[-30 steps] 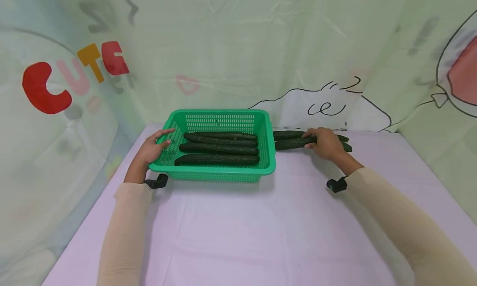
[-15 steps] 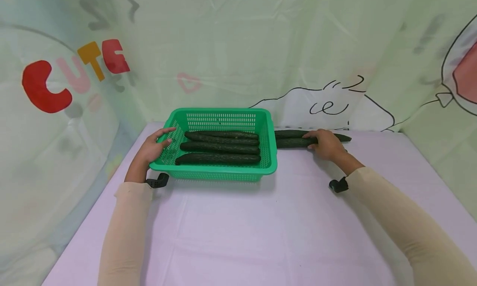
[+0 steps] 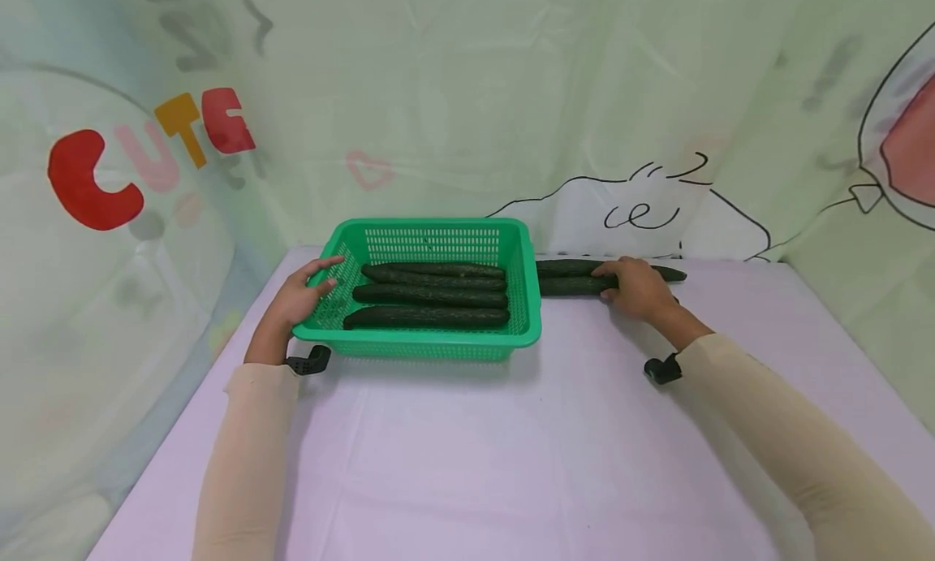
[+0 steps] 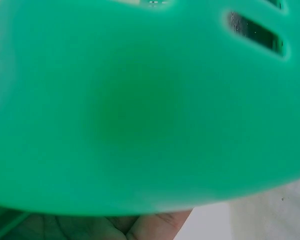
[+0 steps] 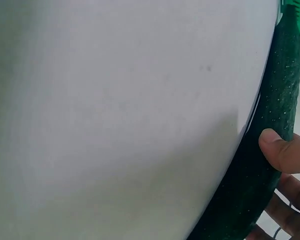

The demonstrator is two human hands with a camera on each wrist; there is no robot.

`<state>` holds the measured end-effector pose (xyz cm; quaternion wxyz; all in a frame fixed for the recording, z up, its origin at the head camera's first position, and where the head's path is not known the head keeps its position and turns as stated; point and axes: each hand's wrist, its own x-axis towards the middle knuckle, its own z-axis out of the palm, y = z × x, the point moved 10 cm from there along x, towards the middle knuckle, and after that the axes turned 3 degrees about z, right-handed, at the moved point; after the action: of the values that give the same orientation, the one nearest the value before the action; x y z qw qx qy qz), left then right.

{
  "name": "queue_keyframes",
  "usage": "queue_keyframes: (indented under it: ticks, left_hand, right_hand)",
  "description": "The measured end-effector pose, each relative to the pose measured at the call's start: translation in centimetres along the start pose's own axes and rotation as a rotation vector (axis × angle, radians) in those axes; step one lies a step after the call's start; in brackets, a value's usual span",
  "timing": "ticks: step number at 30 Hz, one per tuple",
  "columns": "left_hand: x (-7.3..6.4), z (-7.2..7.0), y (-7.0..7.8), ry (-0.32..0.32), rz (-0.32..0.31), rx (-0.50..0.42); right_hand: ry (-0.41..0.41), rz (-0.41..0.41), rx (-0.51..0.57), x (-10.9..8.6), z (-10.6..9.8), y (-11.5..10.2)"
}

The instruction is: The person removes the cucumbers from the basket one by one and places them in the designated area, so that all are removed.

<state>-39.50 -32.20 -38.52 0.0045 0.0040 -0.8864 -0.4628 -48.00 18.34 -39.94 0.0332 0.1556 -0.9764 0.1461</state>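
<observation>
In the head view, a green plastic basket stands on the table with several dark green cucumbers lying lengthwise in it. My left hand grips its left rim, thumb and a finger reaching over the edge. The left wrist view is mostly filled by the basket's green side, with part of the palm below. To the right of the basket lie two cucumbers side by side. My right hand holds the nearer cucumber; the farther cucumber lies behind it. The right wrist view shows the thumb pressed on the held cucumber.
A pale lilac cloth covers the table. Behind and beside it hang printed pale green sheets. The basket's right wall hides the left ends of the two outer cucumbers, or meets them; I cannot tell which.
The nearer outer cucumber has levelled out, and its right end, visible a second ago, is now mostly behind my right hand. My left hand and the basket stay in place.
</observation>
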Motion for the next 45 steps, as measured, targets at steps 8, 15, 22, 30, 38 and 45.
queue_keyframes:
  ticks: [8, 15, 22, 30, 38, 45]
  left_hand:
    - [0.0, 0.0, -0.2, -0.003, -0.006, -0.003]
    - [-0.2, -0.1, -0.1, -0.001, -0.004, 0.004]
    - [-0.1, -0.1, -0.4, 0.002, -0.01, -0.02]
    - [-0.1, 0.1, -0.3, 0.0, -0.025, -0.04]
    - [0.0, 0.1, -0.2, 0.005, -0.025, -0.037]
    - [0.0, 0.1, -0.1, 0.002, -0.014, -0.041]
  right_hand:
    - [0.133, -0.025, 0.066, -0.6, -1.7, -1.6]
    - [0.253, -0.134, 0.226, -2.4, -4.8, -8.2]
    - [0.183, -0.323, 0.284, -4.4, -4.9, -16.2]
    - [-0.017, -0.426, 0.27, -5.9, -2.7, -22.2]
    - [-0.238, -0.378, 0.234, -4.7, 0.4, -24.3]
    - [-0.314, -0.32, 0.183, -3.1, 2.1, -24.6]
